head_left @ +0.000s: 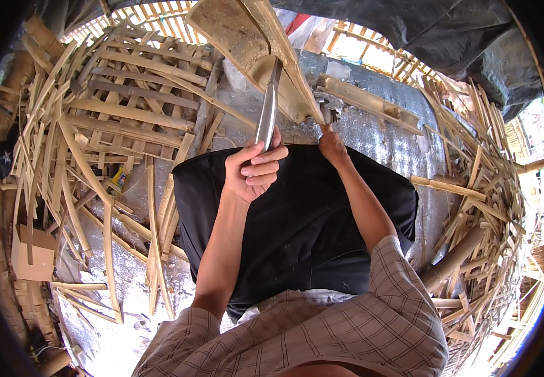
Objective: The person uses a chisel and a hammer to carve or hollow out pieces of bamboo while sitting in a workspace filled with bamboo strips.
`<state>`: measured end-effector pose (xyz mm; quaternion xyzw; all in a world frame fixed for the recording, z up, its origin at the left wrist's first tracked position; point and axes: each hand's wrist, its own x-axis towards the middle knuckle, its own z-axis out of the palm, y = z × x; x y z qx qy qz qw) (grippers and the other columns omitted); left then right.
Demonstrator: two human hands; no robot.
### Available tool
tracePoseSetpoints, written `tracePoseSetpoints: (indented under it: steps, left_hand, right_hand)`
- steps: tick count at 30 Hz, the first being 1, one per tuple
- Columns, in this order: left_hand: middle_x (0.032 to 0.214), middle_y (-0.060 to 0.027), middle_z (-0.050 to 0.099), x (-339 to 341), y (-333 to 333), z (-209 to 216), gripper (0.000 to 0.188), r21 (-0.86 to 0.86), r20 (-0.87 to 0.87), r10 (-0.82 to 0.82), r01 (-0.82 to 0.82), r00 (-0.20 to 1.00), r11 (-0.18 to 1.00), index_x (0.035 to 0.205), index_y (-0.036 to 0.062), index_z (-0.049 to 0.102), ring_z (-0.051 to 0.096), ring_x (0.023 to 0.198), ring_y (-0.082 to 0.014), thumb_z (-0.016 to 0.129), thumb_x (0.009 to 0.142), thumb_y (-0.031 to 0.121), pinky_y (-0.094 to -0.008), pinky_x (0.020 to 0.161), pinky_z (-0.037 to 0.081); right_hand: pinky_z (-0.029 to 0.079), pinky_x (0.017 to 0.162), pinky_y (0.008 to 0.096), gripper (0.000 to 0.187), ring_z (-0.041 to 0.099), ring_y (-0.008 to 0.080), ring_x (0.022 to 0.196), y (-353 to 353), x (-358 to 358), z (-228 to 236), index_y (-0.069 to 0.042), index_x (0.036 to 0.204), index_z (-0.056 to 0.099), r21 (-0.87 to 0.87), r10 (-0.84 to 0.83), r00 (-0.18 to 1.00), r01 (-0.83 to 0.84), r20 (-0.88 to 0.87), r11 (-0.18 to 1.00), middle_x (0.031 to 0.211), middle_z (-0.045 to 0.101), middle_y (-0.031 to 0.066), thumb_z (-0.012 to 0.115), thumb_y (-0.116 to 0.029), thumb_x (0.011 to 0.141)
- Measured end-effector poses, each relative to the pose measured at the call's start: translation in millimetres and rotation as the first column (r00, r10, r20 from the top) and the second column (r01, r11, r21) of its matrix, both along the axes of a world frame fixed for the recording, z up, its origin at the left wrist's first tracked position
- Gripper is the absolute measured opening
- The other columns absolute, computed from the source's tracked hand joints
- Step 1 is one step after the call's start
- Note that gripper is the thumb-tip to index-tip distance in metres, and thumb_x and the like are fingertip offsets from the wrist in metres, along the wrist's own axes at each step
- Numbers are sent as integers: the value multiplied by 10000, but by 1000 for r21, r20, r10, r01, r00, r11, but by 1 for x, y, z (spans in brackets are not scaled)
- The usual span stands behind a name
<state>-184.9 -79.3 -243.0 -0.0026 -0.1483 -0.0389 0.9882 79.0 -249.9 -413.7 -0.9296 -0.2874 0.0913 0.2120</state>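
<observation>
My left hand (257,168) is closed round a long silver metal chisel (267,116). The chisel slants upward, its far end against the cross-wall inside a split bamboo length (231,34). That bamboo is hollow side up, rising away at the top centre and crossing behind the tool. My right hand (333,146) is a fist just beyond the lower end of the bamboo. Above its fingers shows the grey metal head of what looks like a hammer (329,113); the handle is mostly hidden in the grip. Black cloth (284,220) covers my lap below both hands.
Another split bamboo piece (372,103) lies to the right of the hands. Bamboo strips are stacked crosswise at left (134,113) and heaped at right (485,232). A cardboard box (33,252) stands far left. Black sheeting (466,44) hangs at the upper right.
</observation>
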Motion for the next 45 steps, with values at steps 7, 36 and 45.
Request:
tracePoseSetpoints:
  steps: [7, 36, 45]
  left_hand:
    - [779, -22, 450, 1, 4, -3, 258, -46, 25, 20, -19, 999, 999, 1107, -24, 361, 456, 488, -8, 560, 1005, 104, -149, 386, 413]
    - [665, -8, 424, 7, -16, -2, 89, -145, -138, 51, -71, 989, 987, 999, 0, 452, 445, 413, -20, 418, 1046, 67, -160, 340, 410]
    - [644, 52, 363, 51, -71, 67, 169, 407, -372, 180, -14, 911, 913, 839, 75, 446, 294, 417, 9, 517, 985, 29, -150, 348, 253]
  right_hand:
    - [540, 855, 572, 418, 644, 517, 1005, -6, -21, 24, 29, 1304, 497, 28, 94, 994, -96, 52, 995, 1079, 651, 345, 516, -54, 895]
    - [413, 414, 372, 377, 558, 209, 423, -124, 11, 133, 47, 613, 583, 108, -250, 869, 324, -428, 940, 536, 588, 124, 703, -218, 852]
    - [312, 366, 297, 194, 458, 121, 425, -135, 39, 112, 4, 781, 545, 347, -256, 783, 508, -567, 788, 590, 513, 49, 655, -109, 894]
